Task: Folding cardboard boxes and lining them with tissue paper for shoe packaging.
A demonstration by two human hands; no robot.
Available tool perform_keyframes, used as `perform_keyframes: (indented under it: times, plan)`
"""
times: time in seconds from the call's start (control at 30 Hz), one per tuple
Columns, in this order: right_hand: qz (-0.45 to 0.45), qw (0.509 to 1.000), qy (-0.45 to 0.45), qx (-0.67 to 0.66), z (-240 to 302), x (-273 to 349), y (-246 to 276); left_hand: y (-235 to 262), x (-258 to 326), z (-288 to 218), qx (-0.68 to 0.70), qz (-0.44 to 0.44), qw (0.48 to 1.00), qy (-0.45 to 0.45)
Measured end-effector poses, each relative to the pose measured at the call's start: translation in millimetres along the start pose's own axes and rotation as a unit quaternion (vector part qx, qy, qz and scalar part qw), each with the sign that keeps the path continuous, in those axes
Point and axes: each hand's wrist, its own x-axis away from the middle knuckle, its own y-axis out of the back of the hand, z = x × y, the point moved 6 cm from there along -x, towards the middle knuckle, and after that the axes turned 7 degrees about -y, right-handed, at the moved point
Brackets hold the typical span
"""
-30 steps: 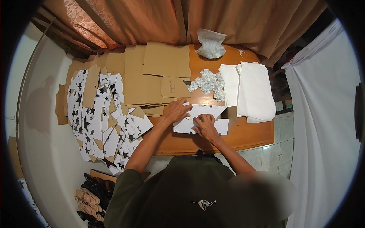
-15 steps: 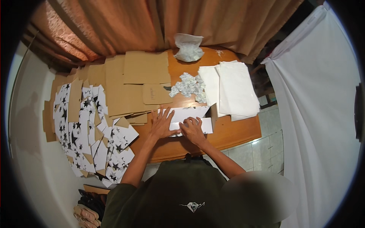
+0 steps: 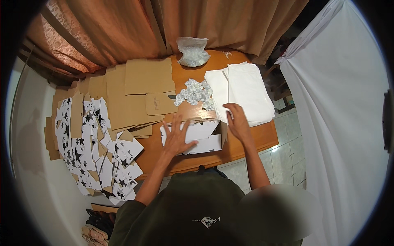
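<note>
A white cardboard box with black stars [image 3: 207, 144] lies near the table's front edge, its brown end flap [image 3: 224, 133] standing up at the right. My left hand [image 3: 175, 138] rests on the box's left part with its fingers spread. Just beyond the flap, my right hand [image 3: 239, 123] is raised by the near edge of the stack of white paper sheets [image 3: 251, 88]. Its fingers are bent a little and apart, and nothing shows in them. Behind the box lies a heap of small white sachets [image 3: 193, 92].
Flat brown cardboard pieces [image 3: 127, 90] cover the table's back left. Overlapping star-printed pieces [image 3: 88, 143] spread over the far left. A translucent plastic bag [image 3: 193, 53] stands at the back by the brown curtain [image 3: 221, 24]. A white cloth [image 3: 336, 123] hangs at the right.
My right hand has left the box's front panel and moved right, past the end flap, its fingers opening. My left hand stays on the box, fingers spread wider. The whole view has shifted slightly.
</note>
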Motion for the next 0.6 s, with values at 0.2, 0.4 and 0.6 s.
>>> perform_keyframes:
  times: [0.2,0.4,0.6]
  plan:
    - [0.267,0.919,-0.171,-0.232,-86.6,23.9,-24.3,-24.4,1.8,-70.6,0.017,0.068,0.996,-0.051]
    - [0.287,0.888,-0.108,-0.344,-111.9,19.9,-56.9,-38.5,-7.4,-73.3,0.01,0.055,0.998,-0.025]
    - [0.173,0.974,0.015,-0.146,-103.3,9.5,-75.6,-62.2,-9.2,-86.4,0.062,0.04,0.997,0.024]
